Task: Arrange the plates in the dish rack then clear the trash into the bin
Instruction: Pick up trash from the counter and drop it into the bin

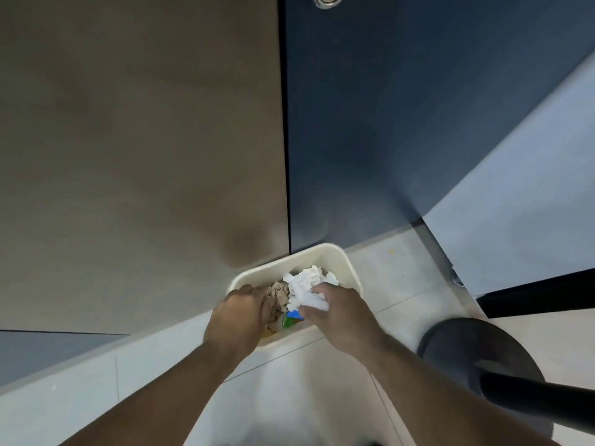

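Cream plastic bin (335, 257), rounded rectangle, smooth walls, on pale floor tiles at 6 o'clock from brown/navy panel seam. Left hand (236, 320) closed round crumpled brown paper (279, 296) over bin. Right hand (338, 312) clutches crumpled white tissue (306, 286) at 3 o'clock of brown wad. Green-capped bottle (288, 321) beneath; label unreadable

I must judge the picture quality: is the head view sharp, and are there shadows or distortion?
Head view: soft overall, with motion blur on the left hand and right hand over the bin; a broad shadow falls on the brown wall panel; wide-angle distortion splays the wall lines outward; no harsh glare.
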### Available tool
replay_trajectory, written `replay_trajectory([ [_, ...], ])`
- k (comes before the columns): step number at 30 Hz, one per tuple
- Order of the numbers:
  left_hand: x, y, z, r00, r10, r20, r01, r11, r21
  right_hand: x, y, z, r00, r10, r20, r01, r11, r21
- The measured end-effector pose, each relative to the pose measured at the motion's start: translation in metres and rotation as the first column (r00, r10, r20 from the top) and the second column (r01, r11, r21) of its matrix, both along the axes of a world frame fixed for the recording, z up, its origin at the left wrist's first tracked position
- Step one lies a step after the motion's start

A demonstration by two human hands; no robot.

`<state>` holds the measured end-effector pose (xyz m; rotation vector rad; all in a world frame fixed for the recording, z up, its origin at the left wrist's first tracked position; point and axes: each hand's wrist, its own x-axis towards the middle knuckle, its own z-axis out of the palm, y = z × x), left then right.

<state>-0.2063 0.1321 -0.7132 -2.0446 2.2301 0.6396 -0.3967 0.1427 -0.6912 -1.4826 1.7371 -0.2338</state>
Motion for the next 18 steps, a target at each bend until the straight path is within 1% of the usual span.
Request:
replay_trajectory([
  [2,0.007,0.006,0.006,0.998,0.023,-0.052,-0.025,0.999,-0.037,0.014,-0.016,-0.015,0.994,0.098,-0.051,-0.098,0.995,-0.007],
  [5,0.019,0.011,0.011,0.989,0.06,-0.136,-0.07,0.995,-0.069,0.034,-0.035,-0.035,0.954,0.266,-0.137,-0.276,0.96,-0.055],
  [8,0.026,0.011,0.011,0.982,0.074,-0.172,-0.091,0.992,-0.092,0.043,-0.045,-0.049,0.872,0.435,-0.224,-0.465,0.88,-0.098],
  [10,0.03,0.011,0.013,0.981,0.085,-0.174,-0.102,0.991,-0.09,0.039,-0.046,-0.048,0.84,0.471,-0.269,-0.52,0.84,-0.156],
  [12,0.029,0.011,0.024,0.98,0.085,-0.182,-0.101,0.991,-0.083,0.025,-0.041,-0.032,0.858,0.452,-0.244,-0.5,0.843,-0.198],
  [14,0.026,0.011,0.045,0.978,0.073,-0.193,-0.089,0.993,-0.079,0.01,-0.034,-0.006,0.907,0.38,-0.181,-0.414,0.884,-0.215],
  [16,0.021,0.012,0.076,0.975,0.039,-0.217,-0.063,0.993,-0.103,-0.005,-0.027,0.028,0.943,0.297,-0.153,-0.326,0.916,-0.235],
  [18,0.017,0.014,0.114,0.97,-0.007,-0.244,-0.03,0.989,-0.145,-0.015,-0.021,0.071,0.958,0.243,-0.155,-0.277,0.925,-0.261],
])
